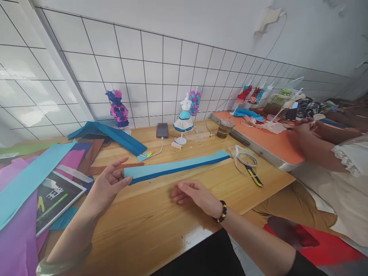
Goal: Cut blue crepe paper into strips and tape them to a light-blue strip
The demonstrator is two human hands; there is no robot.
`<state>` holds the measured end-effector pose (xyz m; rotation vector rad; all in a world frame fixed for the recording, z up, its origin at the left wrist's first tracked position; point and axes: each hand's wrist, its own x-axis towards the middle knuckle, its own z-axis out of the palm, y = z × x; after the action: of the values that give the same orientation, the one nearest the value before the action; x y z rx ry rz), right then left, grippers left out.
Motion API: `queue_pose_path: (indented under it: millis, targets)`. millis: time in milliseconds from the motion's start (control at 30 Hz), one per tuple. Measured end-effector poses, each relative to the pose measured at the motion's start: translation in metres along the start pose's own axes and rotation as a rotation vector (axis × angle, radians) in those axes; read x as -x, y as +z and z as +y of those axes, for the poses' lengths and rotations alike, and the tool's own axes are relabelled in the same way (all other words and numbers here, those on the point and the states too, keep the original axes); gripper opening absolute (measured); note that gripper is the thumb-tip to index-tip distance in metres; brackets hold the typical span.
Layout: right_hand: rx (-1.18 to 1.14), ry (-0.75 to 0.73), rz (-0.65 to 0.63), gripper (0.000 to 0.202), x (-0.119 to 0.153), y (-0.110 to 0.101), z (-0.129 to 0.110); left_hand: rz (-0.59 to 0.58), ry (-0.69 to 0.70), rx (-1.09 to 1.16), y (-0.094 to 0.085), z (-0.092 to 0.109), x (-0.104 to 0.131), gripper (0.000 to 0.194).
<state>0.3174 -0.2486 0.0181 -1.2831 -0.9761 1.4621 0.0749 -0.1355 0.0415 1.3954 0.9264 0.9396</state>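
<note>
1. Strip [172, 168] in two blues: lengthwise above the wooden table [138, 218], light blue on the far side, darker blue along the near edge, left end raised to the fingers.
2. Left hand [106, 188]: in from lower left, wrist bent, thumb below and fingers above, pinching the strip's left end; pale bangle [64, 264] on the forearm.
3. Right hand [194, 193]: in from lower right, on the near side of the strip and apart from it; loosely half open, fingers curled inward, thumb along the forefinger; dark beaded bracelet [223, 211] at the wrist. Contact with table: cannot tell.
4. Beyond the strip's right end: coiled white band [247, 160], yellow-and-black cutter [254, 177].
5. Behind the strip: small dress form [183, 120], phone [162, 130], cup [225, 129].
</note>
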Motion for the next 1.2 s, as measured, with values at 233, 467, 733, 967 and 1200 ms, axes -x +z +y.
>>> queue_pose_path:
  millis: [233,467,733,967,1200]
  targets:
    - [-0.773,-0.025,0.300,0.018,-0.024,-0.078,0.013,0.060,-0.046,0.107,0.010,0.010,0.006,0.073]
    - [-0.819,-0.158,0.670,0.026,-0.045,-0.153,-0.003,0.093,-0.072,0.124,0.015,0.015,0.011,0.081]
    - [-0.766,-0.186,0.761,0.024,-0.050,-0.168,0.006,0.125,-0.071,0.072,0.023,0.022,0.015,0.078]
    - [-0.752,-0.248,0.798,0.027,-0.052,-0.167,0.012,0.116,-0.111,0.036,0.016,0.019,0.009,0.082]
    - [-0.761,-0.306,0.807,0.023,-0.052,-0.165,0.015,0.120,-0.139,0.012,0.010,0.012,0.004,0.084]
